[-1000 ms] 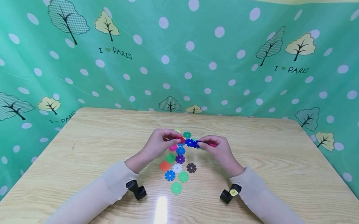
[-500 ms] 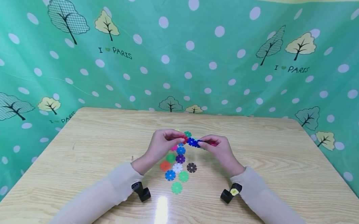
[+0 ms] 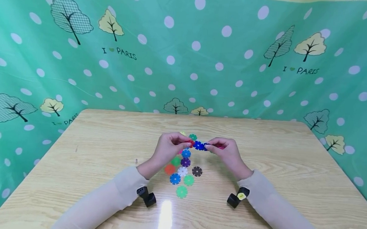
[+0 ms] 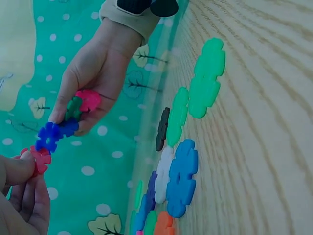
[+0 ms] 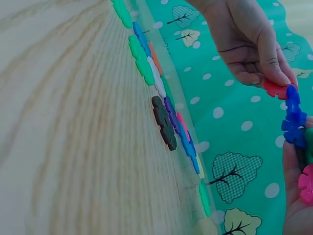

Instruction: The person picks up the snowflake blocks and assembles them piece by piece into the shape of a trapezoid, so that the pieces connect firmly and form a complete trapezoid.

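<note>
Red disc (image 4: 42, 159), pinched in left hand (image 3: 170, 145), likely seats best squared to nine o'clock on the chain (image 4: 69, 126) right hand (image 3: 226, 150) pinches.

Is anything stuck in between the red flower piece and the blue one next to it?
Nothing that I can see. The left hand pinches the red piece, and its edge seems to meet the blue piece directly. The loose pieces lie on the table, not between them.
</note>
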The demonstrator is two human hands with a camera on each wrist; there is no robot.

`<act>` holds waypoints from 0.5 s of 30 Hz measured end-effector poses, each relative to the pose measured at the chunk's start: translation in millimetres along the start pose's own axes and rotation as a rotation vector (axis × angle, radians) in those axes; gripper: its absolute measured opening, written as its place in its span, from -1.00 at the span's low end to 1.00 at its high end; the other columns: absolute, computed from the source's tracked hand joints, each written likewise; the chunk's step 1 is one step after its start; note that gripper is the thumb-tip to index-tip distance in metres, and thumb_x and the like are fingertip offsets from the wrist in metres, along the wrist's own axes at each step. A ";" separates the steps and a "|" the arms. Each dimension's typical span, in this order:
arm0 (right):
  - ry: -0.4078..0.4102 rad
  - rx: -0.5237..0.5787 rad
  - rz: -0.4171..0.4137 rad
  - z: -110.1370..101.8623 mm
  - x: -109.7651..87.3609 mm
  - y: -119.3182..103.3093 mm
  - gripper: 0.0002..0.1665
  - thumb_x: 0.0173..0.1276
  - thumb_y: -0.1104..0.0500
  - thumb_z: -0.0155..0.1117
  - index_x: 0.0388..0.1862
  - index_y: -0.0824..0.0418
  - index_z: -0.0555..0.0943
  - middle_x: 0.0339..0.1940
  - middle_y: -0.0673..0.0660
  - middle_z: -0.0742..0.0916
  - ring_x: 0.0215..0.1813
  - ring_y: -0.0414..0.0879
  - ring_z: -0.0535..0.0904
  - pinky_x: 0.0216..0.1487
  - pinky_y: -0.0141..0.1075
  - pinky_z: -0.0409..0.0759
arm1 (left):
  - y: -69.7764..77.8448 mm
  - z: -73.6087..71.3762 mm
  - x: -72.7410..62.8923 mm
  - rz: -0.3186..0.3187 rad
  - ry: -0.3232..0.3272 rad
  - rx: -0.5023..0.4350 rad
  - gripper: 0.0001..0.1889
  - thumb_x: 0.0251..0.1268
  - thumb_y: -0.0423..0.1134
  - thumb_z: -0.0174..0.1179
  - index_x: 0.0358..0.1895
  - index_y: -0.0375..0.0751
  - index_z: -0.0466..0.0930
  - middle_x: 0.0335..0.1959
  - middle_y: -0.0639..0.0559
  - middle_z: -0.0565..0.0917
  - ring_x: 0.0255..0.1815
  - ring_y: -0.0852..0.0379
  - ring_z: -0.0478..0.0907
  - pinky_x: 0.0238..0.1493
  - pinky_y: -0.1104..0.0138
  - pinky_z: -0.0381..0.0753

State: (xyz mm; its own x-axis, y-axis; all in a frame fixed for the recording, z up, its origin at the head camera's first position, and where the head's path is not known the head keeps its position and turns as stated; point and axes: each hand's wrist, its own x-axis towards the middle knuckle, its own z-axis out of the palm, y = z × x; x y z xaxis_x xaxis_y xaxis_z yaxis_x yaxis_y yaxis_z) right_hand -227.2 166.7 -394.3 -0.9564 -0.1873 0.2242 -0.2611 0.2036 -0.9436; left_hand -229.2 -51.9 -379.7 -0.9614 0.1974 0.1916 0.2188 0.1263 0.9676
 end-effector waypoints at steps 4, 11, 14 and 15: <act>-0.007 0.007 -0.003 0.3 -1.7 0.0 -0.82 0.21 0.28 0.35 -0.28 0.41 0.67 -0.35 0.14 0.74 -0.36 -0.16 0.60 -0.33 -0.30 0.60 | -2.3 2.7 -2.2 -0.012 0.011 -0.004 -0.94 0.09 -0.47 0.31 -0.35 -0.31 0.70 -0.40 -0.09 0.72 -0.33 -0.30 0.59 -0.57 0.52 0.46; -0.020 0.018 -0.035 1.1 -2.2 -1.6 -0.84 0.19 0.29 0.36 -0.30 0.41 0.66 -0.37 0.07 0.74 -0.36 -0.17 0.62 -0.32 -0.32 0.63 | -4.9 6.4 -2.8 0.032 0.016 0.018 -0.95 0.08 -0.48 0.31 -0.38 -0.30 0.70 -0.40 -0.09 0.72 -0.34 -0.30 0.60 -0.51 0.49 0.53; -0.016 0.013 -0.044 0.9 -1.9 -1.6 -0.85 0.20 0.29 0.35 -0.32 0.40 0.67 -0.38 0.08 0.74 -0.37 -0.16 0.60 -0.36 -0.34 0.61 | -4.2 7.2 -2.9 0.037 0.023 0.014 -0.95 0.08 -0.48 0.31 -0.38 -0.30 0.70 -0.39 -0.09 0.73 -0.33 -0.30 0.60 -0.46 0.31 0.63; -0.015 0.017 -0.041 1.0 -1.6 -1.2 -0.86 0.20 0.29 0.35 -0.33 0.40 0.67 -0.38 0.08 0.74 -0.38 -0.16 0.60 -0.36 -0.33 0.61 | -4.0 7.4 -3.0 0.036 0.024 0.013 -0.95 0.08 -0.48 0.31 -0.38 -0.30 0.70 -0.38 -0.09 0.73 -0.33 -0.30 0.60 -0.43 0.25 0.65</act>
State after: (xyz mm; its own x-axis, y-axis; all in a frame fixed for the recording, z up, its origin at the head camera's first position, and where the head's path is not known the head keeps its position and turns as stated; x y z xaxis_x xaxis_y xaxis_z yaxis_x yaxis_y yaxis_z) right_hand -225.2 165.8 -393.8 -0.9427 -0.2097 0.2594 -0.2979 0.1795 -0.9376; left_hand -225.9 -45.8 -385.3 -0.9564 0.1789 0.2307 0.2558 0.1326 0.9576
